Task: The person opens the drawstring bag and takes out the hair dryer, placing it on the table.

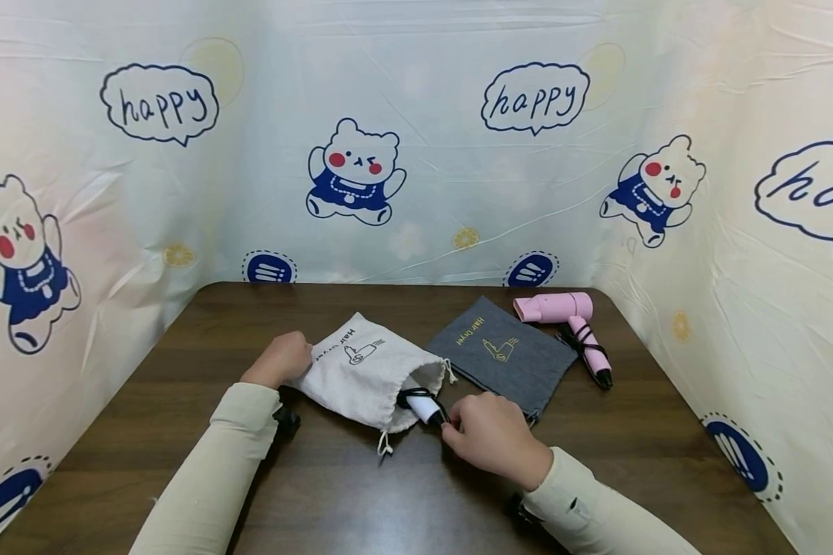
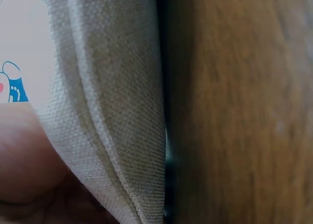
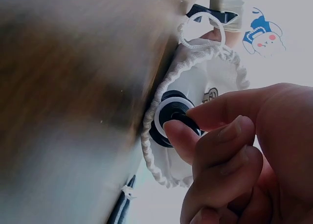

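A white drawstring bag (image 1: 368,370) printed with "Hair Dryer" lies on the table, its gathered mouth facing right. My left hand (image 1: 282,360) grips the bag's closed end; the cloth fills much of the left wrist view beside the hand (image 2: 29,155). From the mouth pokes the white handle (image 1: 423,407) of a hair dryer, with black cord wrapped about it and the rest hidden inside. The thumb and forefinger of my right hand (image 1: 496,439) pinch the black tip of this handle, seen end-on (image 3: 174,111) in the right wrist view.
A grey "Hair Dryer" bag (image 1: 503,354) lies flat just beyond my right hand. Behind it, at the table's back right, rests a pink hair dryer (image 1: 555,307) with its cord wound round the handle. Printed curtain (image 1: 430,154) surrounds the brown table (image 1: 361,509).
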Available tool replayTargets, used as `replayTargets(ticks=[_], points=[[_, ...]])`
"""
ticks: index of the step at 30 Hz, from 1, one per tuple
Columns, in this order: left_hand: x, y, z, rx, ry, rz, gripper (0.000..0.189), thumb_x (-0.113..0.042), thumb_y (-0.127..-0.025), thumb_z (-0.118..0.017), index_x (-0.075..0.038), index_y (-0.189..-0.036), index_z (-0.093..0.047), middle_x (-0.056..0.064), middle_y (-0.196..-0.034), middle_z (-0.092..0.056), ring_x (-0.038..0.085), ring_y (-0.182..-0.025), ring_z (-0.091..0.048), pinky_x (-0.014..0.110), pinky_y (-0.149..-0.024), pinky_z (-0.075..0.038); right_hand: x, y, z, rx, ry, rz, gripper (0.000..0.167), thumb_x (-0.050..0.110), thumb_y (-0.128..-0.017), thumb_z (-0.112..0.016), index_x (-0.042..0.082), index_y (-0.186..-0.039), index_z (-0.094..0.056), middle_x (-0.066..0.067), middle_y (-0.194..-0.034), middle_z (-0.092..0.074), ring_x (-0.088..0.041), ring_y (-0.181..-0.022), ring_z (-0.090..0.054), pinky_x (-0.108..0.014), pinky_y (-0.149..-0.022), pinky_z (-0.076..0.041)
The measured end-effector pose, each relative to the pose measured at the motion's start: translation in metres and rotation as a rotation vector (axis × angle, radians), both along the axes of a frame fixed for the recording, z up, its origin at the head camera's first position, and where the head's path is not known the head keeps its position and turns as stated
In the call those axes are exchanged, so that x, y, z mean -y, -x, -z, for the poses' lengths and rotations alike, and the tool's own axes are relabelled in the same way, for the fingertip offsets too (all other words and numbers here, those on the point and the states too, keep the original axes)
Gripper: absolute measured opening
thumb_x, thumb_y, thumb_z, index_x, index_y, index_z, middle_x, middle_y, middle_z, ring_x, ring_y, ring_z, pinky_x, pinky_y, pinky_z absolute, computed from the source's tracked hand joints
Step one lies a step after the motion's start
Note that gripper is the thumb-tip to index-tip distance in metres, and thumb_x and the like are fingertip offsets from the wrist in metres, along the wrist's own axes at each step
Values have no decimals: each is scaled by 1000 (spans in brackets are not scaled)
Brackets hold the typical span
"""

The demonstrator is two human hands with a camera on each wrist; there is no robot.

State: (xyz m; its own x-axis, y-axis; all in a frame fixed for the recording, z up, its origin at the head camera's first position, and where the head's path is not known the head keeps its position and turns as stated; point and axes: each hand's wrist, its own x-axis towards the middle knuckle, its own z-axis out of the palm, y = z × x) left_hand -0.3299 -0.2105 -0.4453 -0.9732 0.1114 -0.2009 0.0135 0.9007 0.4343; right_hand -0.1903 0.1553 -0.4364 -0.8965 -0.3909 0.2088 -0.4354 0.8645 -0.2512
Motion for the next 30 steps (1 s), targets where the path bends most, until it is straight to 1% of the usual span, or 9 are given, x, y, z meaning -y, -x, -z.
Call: replayTargets(ticks=[3,6,11,13,18,22,25,30], points=[[1,0,0,14,-8,7,34,-13,-108,-40,9,-106,-66,19,-95,-64,28,-80,-57,39,-69,-48,-1,0,-1,0,-3,2,40,33,-89,-74,35,-54,-55,20,-50,-45,-3,-46,-41,-30,-43,-33],[3,1,2,11,-3,13,34,-13,-108,-40,10,-108,-66,19,-97,-65,28,-80,-57,39,-70,-48,-1,0,-1,-10,-8,0,38,33,-89,-74,35,-56,-57,21,-53,-47,-2,-47,-42,-30,-44,-34],[4,2,2,38,-20,14,35,-13,-108,-38,12,-116,-62,22,-106,-64,30,-85,-57,40,-72,-48,-2,-1,0,-10,-7,-3,40,33,-89,-74,35,-54,-54,21,-51,-45,-2,-47,-42,-30,-44,-34],[4,2,1,47,-29,17,35,-13,-108,-38,12,-118,-61,22,-107,-63,29,-85,-57,39,-72,-48,-2,-2,0,-7,-6,-2,40,33,-89,-74,35,-54,-54,21,-51,-45,-2,-47,-42,-30,-44,-34],[6,4,1,67,-25,36,34,-13,-107,-38,11,-117,-61,19,-101,-61,29,-83,-57,38,-70,-48,-3,-2,0,6,-4,5,39,33,-90,-74,35,-55,-55,21,-51,-46,-3,-48,-42,-31,-44,-34],[7,5,0,88,-12,55,35,-13,-106,-39,11,-121,-60,18,-101,-60,29,-85,-57,38,-71,-48,-5,-4,0,13,-7,13,38,32,-90,-74,35,-56,-56,21,-53,-47,-3,-48,-43,-31,-45,-35],[8,8,0,95,-6,73,34,-12,-106,-39,11,-119,-60,18,-100,-60,30,-85,-57,38,-71,-47,-6,-5,-1,13,-6,19,36,32,-89,-74,35,-57,-58,20,-54,-49,-3,-50,-44,-31,-46,-36],[10,11,2,117,-5,86,31,-13,-106,-39,8,-111,-61,16,-94,-59,28,-79,-57,36,-66,-46,-7,-6,-2,15,-1,18,34,31,-89,-74,35,-59,-60,20,-55,-49,-3,-50,-44,-31,-46,-37]])
